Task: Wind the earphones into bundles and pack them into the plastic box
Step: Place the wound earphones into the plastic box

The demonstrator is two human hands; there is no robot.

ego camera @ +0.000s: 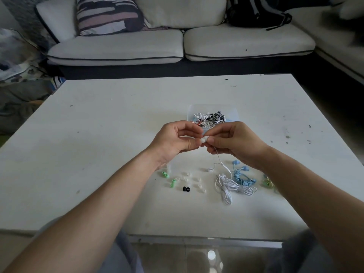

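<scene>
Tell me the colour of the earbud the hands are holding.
White: the earbud shows best in the head view.

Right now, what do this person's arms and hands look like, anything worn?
The left forearm and right forearm are bare, with no sleeves in view. The left hand and right hand show no gloves, rings, watch or bracelet. Grey trousers show below.

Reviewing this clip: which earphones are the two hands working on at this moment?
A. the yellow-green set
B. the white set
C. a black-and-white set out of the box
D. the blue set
B: the left hand and right hand both pinch a white earbud, and its white cable runs down to the loose white bundle on the table.
</scene>
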